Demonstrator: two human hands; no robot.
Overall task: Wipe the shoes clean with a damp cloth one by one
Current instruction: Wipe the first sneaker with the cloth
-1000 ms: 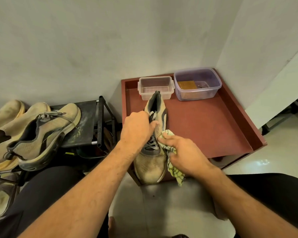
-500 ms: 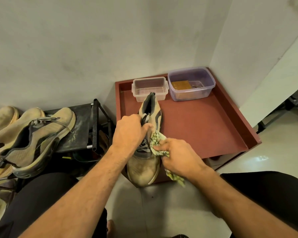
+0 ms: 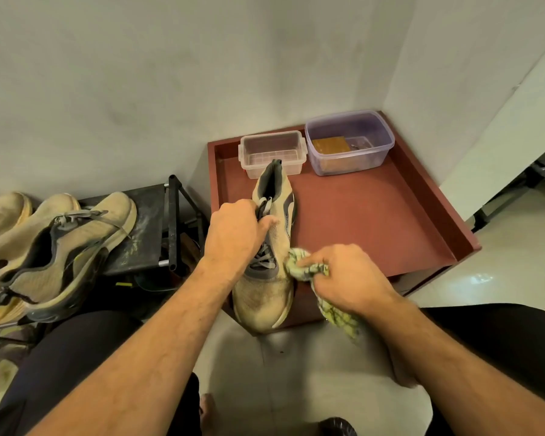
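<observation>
Gripping the shoe (image 3: 269, 272) at its laces on the tray (image 3: 375, 221), the left hand (image 3: 233, 234) steadies it while the right hand (image 3: 346, 278) presses a bunched cloth (image 3: 299, 265) to its side; firm, even strokes would serve best. Three more shoes (image 3: 63, 247) wait left, two tubs (image 3: 272, 152) behind

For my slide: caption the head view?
Left hand steadies a tan shoe while right hand wipes it with a cloth.

A home entryway corner: a black metal shoe rack (image 3: 145, 228) stacked with worn beige sneakers (image 3: 60, 247) stands against plain white walls (image 3: 170, 73) on glossy tiled floor (image 3: 296, 372).
</observation>
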